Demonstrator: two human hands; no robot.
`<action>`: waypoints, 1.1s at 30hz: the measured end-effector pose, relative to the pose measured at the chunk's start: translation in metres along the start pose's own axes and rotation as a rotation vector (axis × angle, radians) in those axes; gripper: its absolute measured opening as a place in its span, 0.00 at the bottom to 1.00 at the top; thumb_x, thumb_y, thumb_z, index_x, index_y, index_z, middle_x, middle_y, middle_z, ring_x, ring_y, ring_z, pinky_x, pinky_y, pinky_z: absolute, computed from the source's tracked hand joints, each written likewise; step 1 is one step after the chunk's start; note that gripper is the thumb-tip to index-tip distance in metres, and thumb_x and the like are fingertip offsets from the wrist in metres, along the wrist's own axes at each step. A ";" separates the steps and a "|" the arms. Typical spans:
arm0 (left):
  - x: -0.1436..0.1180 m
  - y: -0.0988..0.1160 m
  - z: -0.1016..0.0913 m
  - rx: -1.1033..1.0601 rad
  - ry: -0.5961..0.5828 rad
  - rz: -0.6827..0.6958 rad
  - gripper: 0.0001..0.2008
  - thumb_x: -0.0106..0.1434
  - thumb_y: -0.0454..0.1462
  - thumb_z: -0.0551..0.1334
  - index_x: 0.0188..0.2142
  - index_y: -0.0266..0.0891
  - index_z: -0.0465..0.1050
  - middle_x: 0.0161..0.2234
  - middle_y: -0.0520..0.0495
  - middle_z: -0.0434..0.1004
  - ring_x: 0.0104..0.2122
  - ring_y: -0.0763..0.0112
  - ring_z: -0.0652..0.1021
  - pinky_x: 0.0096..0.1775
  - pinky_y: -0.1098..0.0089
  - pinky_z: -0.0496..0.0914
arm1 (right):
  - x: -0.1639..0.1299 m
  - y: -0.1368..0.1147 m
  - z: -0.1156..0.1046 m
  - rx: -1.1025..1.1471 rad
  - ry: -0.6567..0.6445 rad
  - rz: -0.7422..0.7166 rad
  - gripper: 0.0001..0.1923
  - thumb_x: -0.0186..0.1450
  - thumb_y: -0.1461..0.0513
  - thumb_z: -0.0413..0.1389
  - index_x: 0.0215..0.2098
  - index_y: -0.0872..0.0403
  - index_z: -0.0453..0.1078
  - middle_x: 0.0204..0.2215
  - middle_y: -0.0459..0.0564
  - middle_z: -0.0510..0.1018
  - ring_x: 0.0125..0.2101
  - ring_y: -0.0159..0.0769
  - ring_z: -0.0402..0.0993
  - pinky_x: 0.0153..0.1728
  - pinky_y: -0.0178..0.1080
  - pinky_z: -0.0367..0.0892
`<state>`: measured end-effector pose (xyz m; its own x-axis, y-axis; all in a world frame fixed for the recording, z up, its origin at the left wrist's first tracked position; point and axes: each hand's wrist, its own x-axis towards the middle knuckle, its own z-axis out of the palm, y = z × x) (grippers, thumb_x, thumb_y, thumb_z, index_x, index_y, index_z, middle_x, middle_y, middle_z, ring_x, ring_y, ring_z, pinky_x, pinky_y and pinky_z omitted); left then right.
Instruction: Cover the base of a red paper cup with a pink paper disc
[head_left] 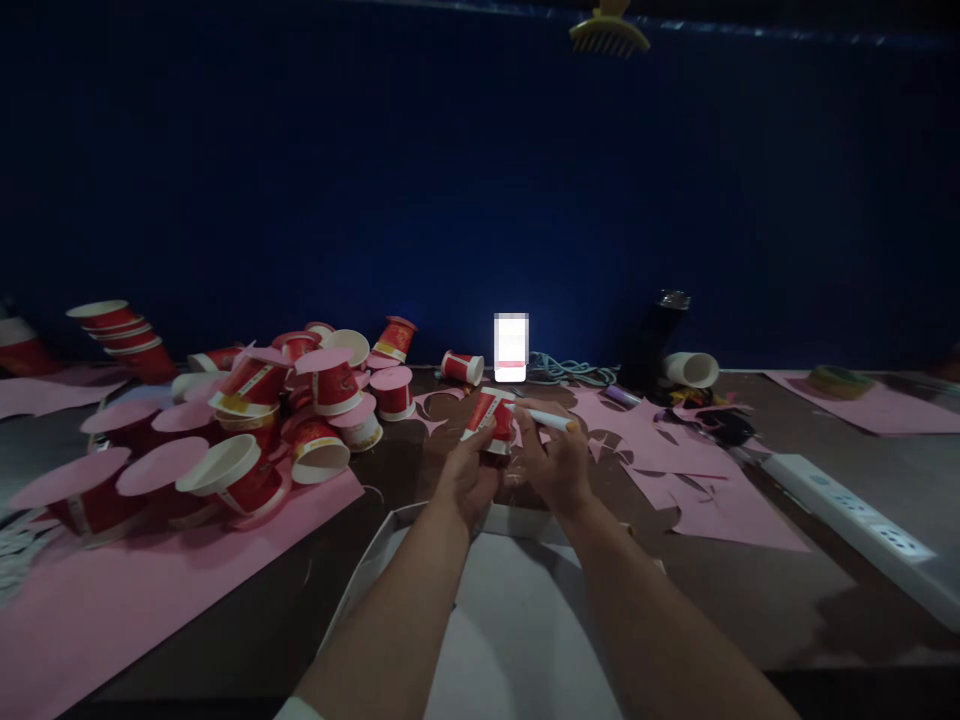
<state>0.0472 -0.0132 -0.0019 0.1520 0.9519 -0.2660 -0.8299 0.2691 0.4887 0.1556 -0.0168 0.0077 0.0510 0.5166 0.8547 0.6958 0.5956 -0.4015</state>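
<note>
My left hand (471, 478) is wrapped round the lower part of a small red paper cup (491, 412) with a white label strip, held tilted above the front of the table. Between the fingers of my right hand (555, 455) is a white marker pen (550, 418) with an orange end. The pen lies slanted, its far end close to the cup's side; whether it touches the cup I cannot tell. A shallow white box (517, 610) lies beneath my forearms.
Several red cups with pink paper discs (328, 385) are heaped at the left on a pink sheet (187, 590). A lit phone (511, 345) stands at the back. Cut pink paper (739, 500), a power strip (847, 510) and a dark bottle (652, 340) are at the right.
</note>
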 end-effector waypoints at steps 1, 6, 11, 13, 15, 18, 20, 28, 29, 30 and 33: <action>0.000 0.000 0.000 0.001 -0.004 0.000 0.04 0.59 0.31 0.61 0.34 0.34 0.74 0.27 0.48 0.76 0.24 0.76 0.73 0.27 0.75 0.67 | 0.000 0.000 0.000 -0.003 0.000 0.000 0.10 0.66 0.58 0.51 0.38 0.53 0.73 0.36 0.52 0.80 0.41 0.41 0.75 0.44 0.45 0.67; -0.001 0.000 0.000 0.006 -0.013 -0.022 0.05 0.59 0.31 0.60 0.34 0.34 0.74 0.27 0.48 0.75 0.24 0.75 0.73 0.26 0.75 0.67 | 0.000 0.001 0.001 0.005 -0.002 0.003 0.10 0.66 0.59 0.52 0.39 0.52 0.74 0.36 0.52 0.80 0.40 0.40 0.75 0.44 0.44 0.67; 0.003 0.000 -0.003 -0.004 -0.019 -0.024 0.04 0.60 0.31 0.60 0.34 0.34 0.74 0.27 0.48 0.75 0.23 0.76 0.72 0.25 0.76 0.65 | 0.000 0.001 0.001 0.004 0.002 -0.015 0.10 0.66 0.59 0.52 0.38 0.53 0.74 0.36 0.52 0.80 0.39 0.40 0.75 0.44 0.45 0.67; 0.003 0.000 -0.002 0.004 -0.016 -0.019 0.03 0.59 0.31 0.61 0.33 0.34 0.74 0.26 0.48 0.75 0.22 0.77 0.72 0.25 0.76 0.65 | 0.000 0.000 0.001 -0.006 0.000 -0.011 0.10 0.66 0.58 0.51 0.37 0.53 0.74 0.35 0.52 0.80 0.39 0.40 0.75 0.43 0.45 0.67; 0.002 0.000 -0.001 0.006 -0.001 -0.012 0.03 0.59 0.31 0.61 0.33 0.35 0.74 0.26 0.48 0.74 0.22 0.76 0.72 0.25 0.75 0.65 | 0.000 0.000 0.002 -0.007 -0.001 0.001 0.10 0.66 0.58 0.51 0.37 0.52 0.74 0.35 0.52 0.80 0.39 0.40 0.75 0.43 0.45 0.67; 0.001 0.000 0.000 0.005 0.021 -0.013 0.04 0.59 0.30 0.60 0.32 0.34 0.74 0.26 0.48 0.75 0.22 0.76 0.72 0.25 0.75 0.65 | 0.000 0.000 0.002 -0.002 0.007 -0.001 0.10 0.66 0.58 0.52 0.36 0.52 0.74 0.35 0.52 0.80 0.38 0.40 0.75 0.43 0.45 0.68; 0.000 0.000 0.000 0.012 0.023 -0.021 0.03 0.59 0.31 0.60 0.32 0.34 0.74 0.26 0.48 0.75 0.22 0.76 0.72 0.26 0.75 0.66 | 0.000 0.000 0.002 -0.002 0.007 -0.013 0.10 0.66 0.58 0.51 0.36 0.52 0.73 0.34 0.52 0.80 0.38 0.40 0.75 0.43 0.45 0.68; -0.001 0.001 0.001 0.020 0.015 -0.039 0.03 0.59 0.32 0.61 0.32 0.34 0.73 0.25 0.48 0.74 0.21 0.77 0.72 0.25 0.75 0.66 | -0.001 0.001 0.002 -0.023 -0.011 -0.007 0.09 0.66 0.59 0.52 0.37 0.52 0.74 0.33 0.52 0.80 0.38 0.39 0.75 0.43 0.44 0.67; -0.001 0.001 0.001 0.015 0.011 -0.041 0.04 0.60 0.32 0.60 0.32 0.34 0.73 0.25 0.48 0.74 0.21 0.76 0.72 0.26 0.75 0.67 | -0.001 0.001 0.002 -0.024 -0.015 -0.002 0.09 0.66 0.59 0.52 0.37 0.52 0.74 0.33 0.51 0.80 0.38 0.39 0.75 0.43 0.44 0.67; -0.002 0.002 0.001 0.008 0.007 -0.040 0.04 0.61 0.32 0.59 0.32 0.34 0.73 0.25 0.48 0.75 0.22 0.76 0.73 0.27 0.74 0.68 | -0.002 0.000 0.002 -0.025 -0.016 0.001 0.09 0.66 0.58 0.52 0.37 0.52 0.74 0.33 0.51 0.80 0.38 0.39 0.75 0.43 0.44 0.67; -0.003 0.002 0.002 0.007 0.003 -0.055 0.06 0.62 0.33 0.58 0.32 0.34 0.73 0.24 0.48 0.75 0.21 0.75 0.73 0.27 0.72 0.69 | -0.002 0.000 0.003 -0.019 -0.008 0.003 0.10 0.66 0.58 0.52 0.37 0.52 0.74 0.32 0.51 0.80 0.38 0.39 0.75 0.42 0.44 0.67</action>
<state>0.0461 -0.0149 0.0012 0.1959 0.9351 -0.2954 -0.8163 0.3224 0.4792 0.1538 -0.0159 0.0050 0.0475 0.5233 0.8508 0.7094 0.5820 -0.3975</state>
